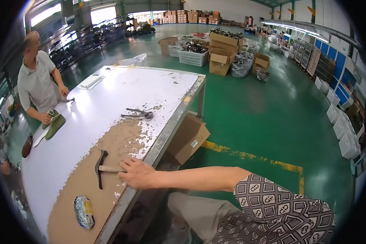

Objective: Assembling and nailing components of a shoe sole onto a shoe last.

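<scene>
My right hand (139,173) is closed around the end of a hammer's wooden handle (110,168). The hammer lies on the worktable (97,138), its long, curved dark head pointing away from me. My left hand is out of view. Near the table's front corner lies a crumpled foil packet (83,211) with yellow and blue on it. Farther along rests a pair of dark metal pincers (139,113), apart from my hand.
Across the table a person (40,81) holds a green boot (55,125) and a small dark-headed tool (70,100). A brown shoe (27,146) is at the far-left edge. A cardboard box (189,138) is under the table's side. Crates (193,57) and cartons (220,61) stand beyond.
</scene>
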Demonstrator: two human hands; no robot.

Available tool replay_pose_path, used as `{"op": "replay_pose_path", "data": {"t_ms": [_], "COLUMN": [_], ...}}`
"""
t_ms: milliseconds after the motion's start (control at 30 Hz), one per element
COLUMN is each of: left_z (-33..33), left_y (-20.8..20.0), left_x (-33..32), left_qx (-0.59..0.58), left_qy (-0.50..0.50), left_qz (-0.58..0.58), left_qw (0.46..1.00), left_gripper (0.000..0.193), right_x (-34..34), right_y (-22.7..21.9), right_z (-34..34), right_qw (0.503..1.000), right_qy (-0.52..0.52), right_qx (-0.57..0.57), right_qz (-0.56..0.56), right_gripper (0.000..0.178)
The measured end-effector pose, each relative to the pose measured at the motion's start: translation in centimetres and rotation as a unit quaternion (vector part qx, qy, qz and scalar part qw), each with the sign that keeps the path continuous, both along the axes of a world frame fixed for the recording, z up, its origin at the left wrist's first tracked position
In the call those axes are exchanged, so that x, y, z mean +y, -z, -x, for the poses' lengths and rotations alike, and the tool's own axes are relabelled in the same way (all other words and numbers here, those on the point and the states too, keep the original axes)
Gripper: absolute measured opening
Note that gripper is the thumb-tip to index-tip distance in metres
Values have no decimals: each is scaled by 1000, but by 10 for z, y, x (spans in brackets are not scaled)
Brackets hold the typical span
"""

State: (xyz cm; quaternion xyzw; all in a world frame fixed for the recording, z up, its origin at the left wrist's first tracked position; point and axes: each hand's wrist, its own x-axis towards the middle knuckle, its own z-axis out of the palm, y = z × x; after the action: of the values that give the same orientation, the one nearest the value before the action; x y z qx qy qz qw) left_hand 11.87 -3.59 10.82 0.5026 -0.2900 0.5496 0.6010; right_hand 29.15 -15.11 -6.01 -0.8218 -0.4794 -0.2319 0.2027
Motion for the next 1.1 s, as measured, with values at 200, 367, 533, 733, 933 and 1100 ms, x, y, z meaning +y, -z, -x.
{"op": "replay_pose_path", "data": {"t_ms": [200,367,533,733,933,1100], "left_z": [7,65,115,132,134,134], "left_y": [-4,-16,-32,-39,-40,-44], "left_x": [12,51,69,76,85,89], "left_qx": [5,26,40,40,38,35], "left_qy": [-43,-192,-312,-367,-392,-412], "left_qz": [-8,-51,-83,-93,-92,-91], "left_qw": [999,980,946,925,915,906], "left_gripper": [31,30,29,28,27,27], "right_x": [12,-5,-5,-3,-1,0], "right_y": [-6,-11,-18,-19,-20,-18], "right_z": [5,-2,4,5,5,5], "right_qw": [1000,1000,998,999,999,999], "right_qy": [-9,0,-8,-5,-2,6], "right_qx": [10,-24,4,-32,-30,-21], "right_qz": [19,14,58,31,30,37], "right_gripper": [22,18,23,18,19,21]}}
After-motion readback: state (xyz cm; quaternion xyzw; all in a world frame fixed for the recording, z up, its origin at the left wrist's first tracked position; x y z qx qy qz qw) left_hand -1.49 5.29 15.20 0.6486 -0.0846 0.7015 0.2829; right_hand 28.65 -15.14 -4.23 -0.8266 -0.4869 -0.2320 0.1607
